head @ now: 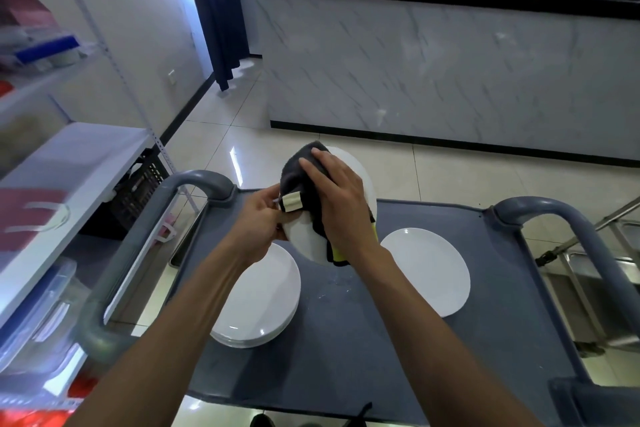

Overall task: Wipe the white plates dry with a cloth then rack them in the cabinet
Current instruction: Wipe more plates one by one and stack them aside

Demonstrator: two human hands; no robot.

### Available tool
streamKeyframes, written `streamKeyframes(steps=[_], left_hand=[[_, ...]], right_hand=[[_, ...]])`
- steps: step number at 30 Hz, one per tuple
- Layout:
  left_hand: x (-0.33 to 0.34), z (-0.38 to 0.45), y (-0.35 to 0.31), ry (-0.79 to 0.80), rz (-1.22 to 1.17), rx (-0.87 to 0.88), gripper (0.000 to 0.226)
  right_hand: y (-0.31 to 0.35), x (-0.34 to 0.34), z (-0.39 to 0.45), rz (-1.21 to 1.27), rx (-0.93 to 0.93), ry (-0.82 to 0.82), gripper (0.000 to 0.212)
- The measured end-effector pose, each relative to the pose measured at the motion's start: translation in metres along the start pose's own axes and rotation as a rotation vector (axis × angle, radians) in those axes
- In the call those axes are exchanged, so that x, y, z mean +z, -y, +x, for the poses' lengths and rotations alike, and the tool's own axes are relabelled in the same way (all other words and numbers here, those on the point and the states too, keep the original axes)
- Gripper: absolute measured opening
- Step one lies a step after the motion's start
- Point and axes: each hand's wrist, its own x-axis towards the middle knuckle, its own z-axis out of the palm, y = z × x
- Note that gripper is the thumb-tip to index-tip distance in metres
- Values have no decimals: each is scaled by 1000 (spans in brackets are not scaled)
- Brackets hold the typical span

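Note:
I hold a white plate [304, 239] tilted above the grey cart [346, 357]. My left hand [263, 218] grips the plate's left rim. My right hand [339, 198] presses a dark grey cloth [301, 177] with a yellow edge flat against the plate's face, fingers spread. A stack of white plates [263, 302] lies on the cart's left side under my left forearm. A single white plate [429, 270] lies on the cart's right side.
The cart has grey handles at the left [138, 253] and right [581, 236]. White shelving [69, 163] with plastic boxes stands on the left. A marble-fronted counter [450, 73] with a black top is ahead. Metal racking [595, 253] is at the right.

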Motion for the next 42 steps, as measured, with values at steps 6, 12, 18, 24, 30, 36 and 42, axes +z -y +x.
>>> streamKeyframes(steps=[6, 12, 18, 24, 30, 36, 42], left_hand=[[-5, -1, 2, 11, 5, 21, 41], [-11, -10, 7, 33, -60, 65, 48], [-14, -15, 4, -32, -162, 81, 48], [-9, -11, -1, -120, -281, 90, 48], [7, -1, 1, -220, -390, 108, 34], [24, 6, 1, -291, -412, 103, 32], [35, 6, 3, -291, -301, 158, 33]], right_hand=[[0, -5, 13, 9, 44, 61, 48], [-15, -16, 27, 129, 263, -9, 47], [-35, -33, 13, 367, 520, -93, 49], [-34, -24, -10, 422, 592, -194, 49], [-20, 0, -31, 281, 529, -226, 44], [11, 16, -39, 165, 421, -305, 43], [40, 28, -36, 179, 401, -279, 49]])
